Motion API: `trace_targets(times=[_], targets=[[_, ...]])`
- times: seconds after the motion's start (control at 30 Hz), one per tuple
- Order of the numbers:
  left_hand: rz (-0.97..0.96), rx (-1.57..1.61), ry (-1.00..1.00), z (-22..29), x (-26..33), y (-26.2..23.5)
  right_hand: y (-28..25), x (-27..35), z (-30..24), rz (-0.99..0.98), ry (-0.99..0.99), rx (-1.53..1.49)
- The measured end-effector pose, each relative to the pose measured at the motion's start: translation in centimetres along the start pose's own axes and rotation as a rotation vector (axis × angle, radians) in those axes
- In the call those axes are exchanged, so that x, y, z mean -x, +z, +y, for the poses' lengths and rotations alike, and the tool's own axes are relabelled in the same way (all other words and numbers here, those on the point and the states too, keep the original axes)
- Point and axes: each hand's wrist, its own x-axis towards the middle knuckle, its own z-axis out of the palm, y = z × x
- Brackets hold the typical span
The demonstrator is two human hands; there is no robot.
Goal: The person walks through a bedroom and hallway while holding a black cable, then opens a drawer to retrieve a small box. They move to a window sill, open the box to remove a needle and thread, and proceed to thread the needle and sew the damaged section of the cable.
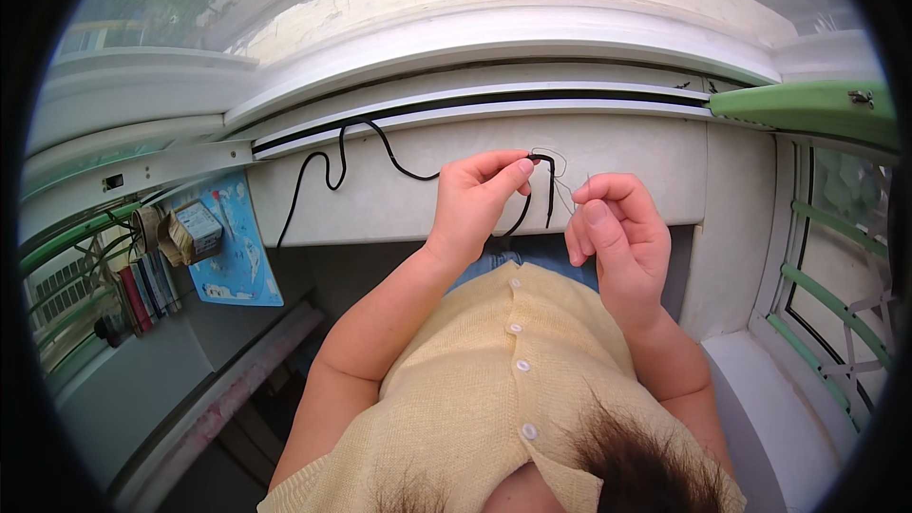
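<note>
My left hand (467, 201) pinches a black cord (551, 192) between thumb and fingertips, above the pale windowsill. One short end of the cord bends over and hangs down past the fingertips, and another part drops below the hand. The rest winds leftward over the sill and hangs off its front edge. A thin dark thread (565, 167) loops from the pinched spot toward my right hand (622, 237). That hand is raised just to the right, fingers curled and thumb closed in against them, with the thread at its fingertips. Whether it also holds a needle is too small to tell.
The windowsill (646, 157) runs across in front of me, with a sliding window track (589, 95) behind it. A green-framed panel (807, 109) sits at the far right. To the left are a blue printed board (233, 271), a small box (195, 231) and several books (142, 294).
</note>
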Motion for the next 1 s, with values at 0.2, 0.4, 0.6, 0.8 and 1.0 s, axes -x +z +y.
trace_targets(times=[0.2, 0.4, 0.6, 0.8, 1.0], targets=[[-0.050, 0.199, -0.154, 0.7, 0.1, 0.0, -0.8, -0.3, 3.9, 0.146, 0.065, 0.462], [-0.061, 0.260, -0.177, 0.7, 0.3, 0.0, -0.4, -1.1, 4.3, 0.151, -0.130, 0.703], [-0.030, 0.165, -0.084, 0.7, 0.6, 0.2, -0.5, -1.4, 4.1, 0.150, -0.183, 0.776], [-0.017, 0.100, 0.052, 0.8, 0.7, 0.6, -0.4, -1.4, 4.0, 0.165, -0.157, 0.731], [-0.011, 0.101, 0.032, 0.9, 0.6, 0.5, -0.5, -1.6, 4.0, 0.159, -0.161, 0.727]])
